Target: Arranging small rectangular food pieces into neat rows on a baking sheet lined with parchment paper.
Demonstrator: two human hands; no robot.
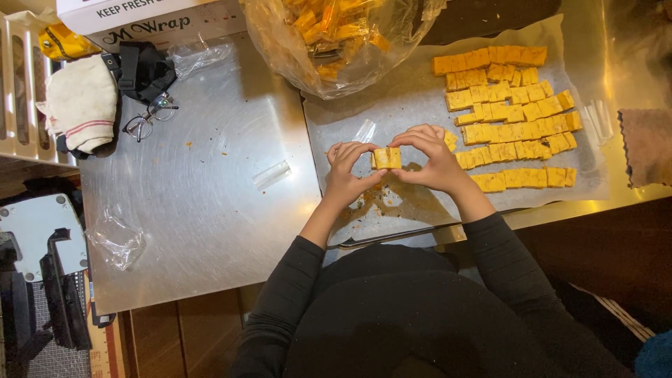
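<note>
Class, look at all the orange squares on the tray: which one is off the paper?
The square pinched between the left hand and right hand; it is held above the paper, while the others lie in rows on it.

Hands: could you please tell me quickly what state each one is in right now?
Left hand: closed on the yellow piece, pinching its left side.
Right hand: closed on the same piece, pinching its right side.

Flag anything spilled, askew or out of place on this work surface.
Dark crumbs and greasy smears soil the parchment sheet below both hands, left and right, which hold an orange square piece. A pair of eyeglasses lies on the steel table, odd beside food.
</note>
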